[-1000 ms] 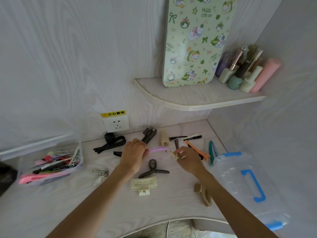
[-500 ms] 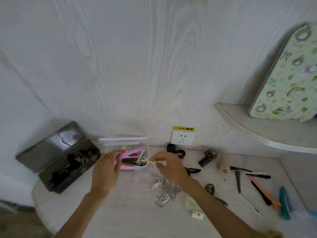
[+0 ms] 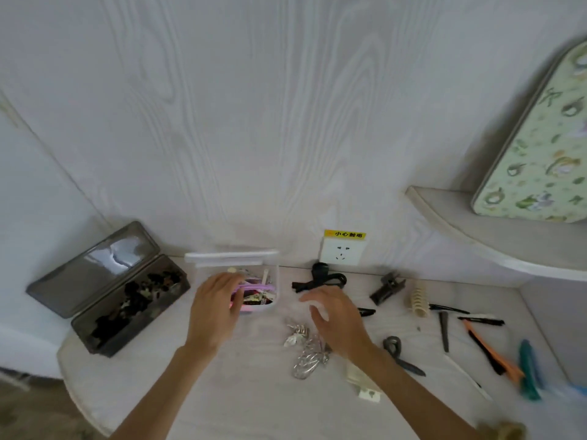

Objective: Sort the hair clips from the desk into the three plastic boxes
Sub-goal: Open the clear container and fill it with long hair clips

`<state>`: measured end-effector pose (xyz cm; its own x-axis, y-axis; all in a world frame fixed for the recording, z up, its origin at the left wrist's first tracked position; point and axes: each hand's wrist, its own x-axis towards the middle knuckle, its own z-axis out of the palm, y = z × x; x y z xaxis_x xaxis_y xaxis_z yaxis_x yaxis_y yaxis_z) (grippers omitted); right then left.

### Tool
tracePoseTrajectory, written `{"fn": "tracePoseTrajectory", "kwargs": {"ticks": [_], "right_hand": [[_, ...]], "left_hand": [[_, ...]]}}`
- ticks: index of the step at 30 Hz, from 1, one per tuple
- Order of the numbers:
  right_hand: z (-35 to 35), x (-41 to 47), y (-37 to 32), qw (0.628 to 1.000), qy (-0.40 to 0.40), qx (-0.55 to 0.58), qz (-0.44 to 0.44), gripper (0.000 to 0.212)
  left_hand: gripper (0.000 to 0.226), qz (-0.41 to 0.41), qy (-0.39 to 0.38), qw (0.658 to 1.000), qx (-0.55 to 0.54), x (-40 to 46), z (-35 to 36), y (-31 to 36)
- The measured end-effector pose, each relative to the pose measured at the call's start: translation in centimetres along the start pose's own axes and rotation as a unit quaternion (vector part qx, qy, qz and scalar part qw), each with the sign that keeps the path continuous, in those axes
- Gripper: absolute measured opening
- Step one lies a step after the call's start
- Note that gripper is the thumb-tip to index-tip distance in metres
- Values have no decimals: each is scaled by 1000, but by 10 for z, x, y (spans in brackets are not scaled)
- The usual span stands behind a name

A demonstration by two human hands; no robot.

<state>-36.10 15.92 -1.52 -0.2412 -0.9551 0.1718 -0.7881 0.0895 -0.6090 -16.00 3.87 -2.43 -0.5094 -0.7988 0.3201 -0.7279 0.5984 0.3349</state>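
Head view, left to right: a dark box (image 3: 127,300) of dark clips sits open on the tabletop (image 3: 222,392). Beside it, the left hand (image 3: 216,309) rests its fingers on a clear box (image 3: 273,300) of colourful clips; whether it grips anything is unclear. The right hand (image 3: 336,319) hovers empty, fingers spread, above silver clips (image 3: 305,350). Loose hair clips (image 3: 476,338) lie farther right.

Beyond the grips, on the back wall, we see a white wall socket (image 3: 340,255) under a yellow warning label (image 3: 345,235). Up to their right, a floral-printed green board (image 3: 536,163) stands on a curved corner shelf (image 3: 476,236).
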Motion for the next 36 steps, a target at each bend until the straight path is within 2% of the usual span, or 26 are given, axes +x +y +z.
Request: {"fn": "tracePoseTrajectory", "kwargs": {"ticks": [2, 4, 7, 11, 14, 16, 18, 19, 22, 24, 25, 26, 29, 32, 34, 36], "right_hand": [[-20, -20, 21, 999, 18, -9, 47, 25], [-42, -46, 48, 993, 31, -29, 111, 25], [-74, -81, 82, 975, 55, -77, 202, 28], [-106, -116, 112, 912, -61, -184, 362, 47], [-108, -131, 115, 870, -128, -229, 417, 55], [-105, -141, 117, 849, -190, -254, 422, 60], [-105, -146, 120, 842, -210, -266, 419, 61], [-105, -145, 122, 849, -195, -268, 411, 59], [-107, -138, 132, 870, -84, -254, 415, 48], [-109, -130, 140, 863, 10, -285, 416, 39], [-111, -127, 144, 857, 39, -303, 416, 37], [-111, -125, 148, 852, 31, -304, 424, 38], [-106, -122, 161, 849, -14, -294, 438, 42], [-102, -120, 162, 868, 37, -290, 400, 34], [-99, -124, 165, 884, 52, -287, 365, 38], [-99, -130, 165, 897, 61, -272, 343, 38]], "left_hand": [[20, 54, 2, 998, -35, 3, 6, 30], [18, 134, -41, 989, -47, 6, 22, 71], [20, 200, -129, 968, -85, 5, 49, 132], [27, 294, -213, 924, -124, 0, 82, 205], [42, 318, -258, 903, -129, -2, 101, 248], [54, 330, -273, 901, -73, -2, 116, 271], [62, 318, -275, 908, 9, 3, 128, 283], [61, 308, -272, 910, 53, 5, 132, 284], [55, 288, -266, 911, 126, 7, 134, 281], [48, 271, -266, 913, 149, 4, 130, 273], [43, 262, -266, 914, 160, 4, 128, 268], [38, 257, -262, 915, 166, 5, 125, 264], [28, 261, -235, 926, 136, 11, 117, 261], [28, 272, -224, 935, 42, 19, 118, 270], [33, 282, -251, 926, -9, 23, 124, 281], [44, 322, -289, 901, -17, 24, 134, 290]]}}
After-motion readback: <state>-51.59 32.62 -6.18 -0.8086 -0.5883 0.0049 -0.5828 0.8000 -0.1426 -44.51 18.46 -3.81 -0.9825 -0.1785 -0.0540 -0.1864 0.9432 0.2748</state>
